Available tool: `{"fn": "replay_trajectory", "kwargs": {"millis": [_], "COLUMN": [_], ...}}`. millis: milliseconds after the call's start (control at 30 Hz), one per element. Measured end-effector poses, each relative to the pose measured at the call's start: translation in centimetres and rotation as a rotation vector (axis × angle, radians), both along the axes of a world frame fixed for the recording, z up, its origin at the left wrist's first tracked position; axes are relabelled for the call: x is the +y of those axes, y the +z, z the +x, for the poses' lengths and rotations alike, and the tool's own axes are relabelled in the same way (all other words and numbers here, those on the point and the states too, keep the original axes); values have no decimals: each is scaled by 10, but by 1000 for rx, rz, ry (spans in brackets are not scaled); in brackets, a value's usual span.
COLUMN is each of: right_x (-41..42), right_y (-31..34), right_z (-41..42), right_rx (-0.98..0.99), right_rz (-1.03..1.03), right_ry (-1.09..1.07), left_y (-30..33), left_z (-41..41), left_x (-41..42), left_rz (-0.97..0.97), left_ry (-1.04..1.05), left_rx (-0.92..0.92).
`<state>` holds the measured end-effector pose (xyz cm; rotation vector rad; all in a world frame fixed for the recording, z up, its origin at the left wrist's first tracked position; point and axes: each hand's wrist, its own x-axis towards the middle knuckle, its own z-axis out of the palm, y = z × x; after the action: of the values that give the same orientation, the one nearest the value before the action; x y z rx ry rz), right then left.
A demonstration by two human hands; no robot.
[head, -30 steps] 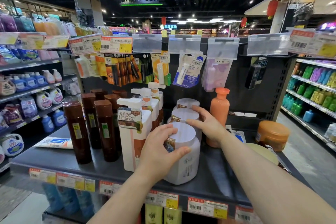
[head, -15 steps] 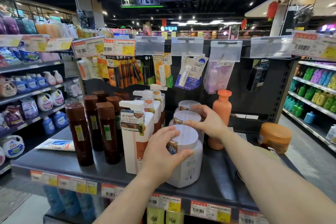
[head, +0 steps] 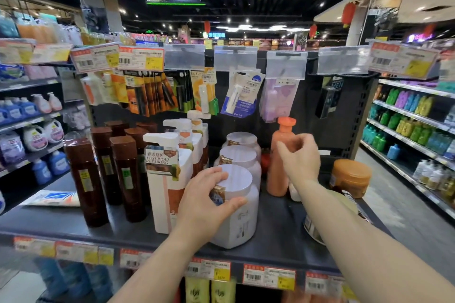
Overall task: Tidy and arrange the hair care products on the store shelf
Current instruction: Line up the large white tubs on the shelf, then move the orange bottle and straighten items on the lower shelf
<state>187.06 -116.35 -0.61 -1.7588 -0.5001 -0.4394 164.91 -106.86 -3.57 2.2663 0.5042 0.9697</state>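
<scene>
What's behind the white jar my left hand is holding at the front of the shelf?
Two more white jars stand in a row behind the front jar: a middle jar and a back jar. Only their lids and shoulders show; their lower bodies are covered.

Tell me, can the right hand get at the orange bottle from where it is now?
Probably yes. The right hand hovers loosely curled, holding nothing, just in front of the orange bottle. Nothing stands between them. The left hand is busy on the front white jar, off to the side.
</scene>
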Motion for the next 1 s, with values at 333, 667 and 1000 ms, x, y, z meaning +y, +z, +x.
{"fn": "replay_trajectory", "kwargs": {"millis": [333,667,1000], "right_x": [1,-34,-84], "right_y": [3,10,45], "right_z": [25,-12,-94], "right_rx": [287,238,158], "right_rz": [-217,-171,-95], "right_ry": [198,127,255], "left_y": [1,2,23], "left_z": [0,0,-2], "left_x": [0,2,-10], "left_rz": [-4,12,49], "left_ry": [-7,-8,21], "left_rx": [5,11,121]}}
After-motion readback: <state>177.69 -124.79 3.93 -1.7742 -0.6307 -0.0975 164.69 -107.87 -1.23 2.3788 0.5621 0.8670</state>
